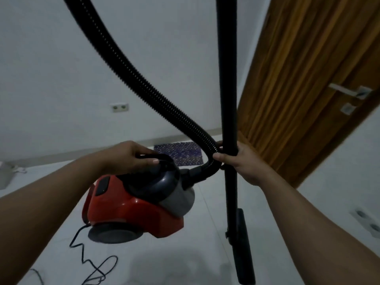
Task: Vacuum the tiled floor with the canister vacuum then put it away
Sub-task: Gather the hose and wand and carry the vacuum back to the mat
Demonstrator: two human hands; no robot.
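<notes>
The red and grey canister vacuum [131, 204] hangs above the white tiled floor [185, 254], carried by its black top handle in my left hand [131, 155]. My right hand [240, 161] grips the upright black wand [228, 89] together with the ribbed black hose [131, 64], which loops up and out of the frame's top. The flat floor head [244, 247] hangs at the wand's lower end. The black power cord [92, 262] trails from the canister's rear down to the floor in loose kinks.
A wooden door [304, 79] with a metal lever handle [349, 91] stands at the right. A patterned purple mat [181, 153] lies by the far white wall, which has a double socket [119, 107]. Another socket pair [368, 221] sits on the right wall.
</notes>
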